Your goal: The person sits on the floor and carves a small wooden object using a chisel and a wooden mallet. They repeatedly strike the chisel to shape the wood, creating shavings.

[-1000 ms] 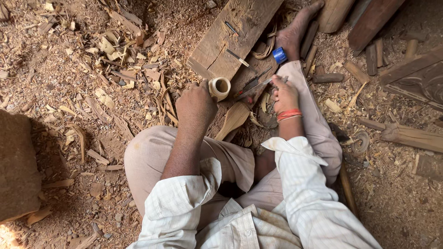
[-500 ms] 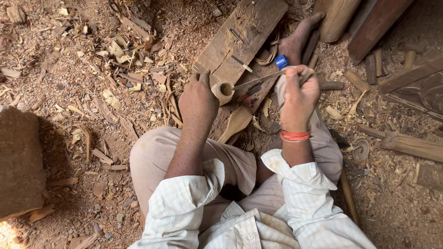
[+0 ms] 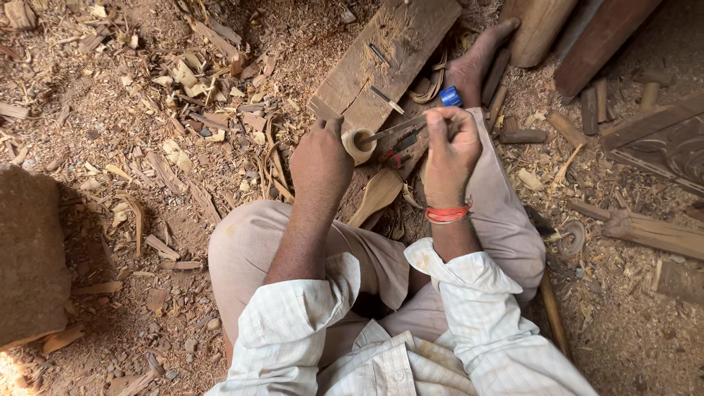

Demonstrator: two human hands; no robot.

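The left hand (image 3: 320,158) is clamped on a small wooden cup (image 3: 358,145); the right hand (image 3: 449,147) grips a blue-handled chisel (image 3: 411,126), tip at the rim. A slipping tip risks cutting the left fingers, which lie just beside it.

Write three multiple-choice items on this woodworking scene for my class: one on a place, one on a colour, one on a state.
1. Where is the small wooden cup?
A. in the left hand
B. on the shavings
C. on the lap

2. What colour is the band on the right wrist?
A. green
B. orange-red
C. white

3. How does the right hand stand?
A. open and flat
B. resting on a knee
C. closed on a thin metal tool

Answers: 1 A, the fingers wrap the cup above the plank. 2 B, the band shows orange-red below the hand. 3 C, the fist grips the tool, its tip at the cup.
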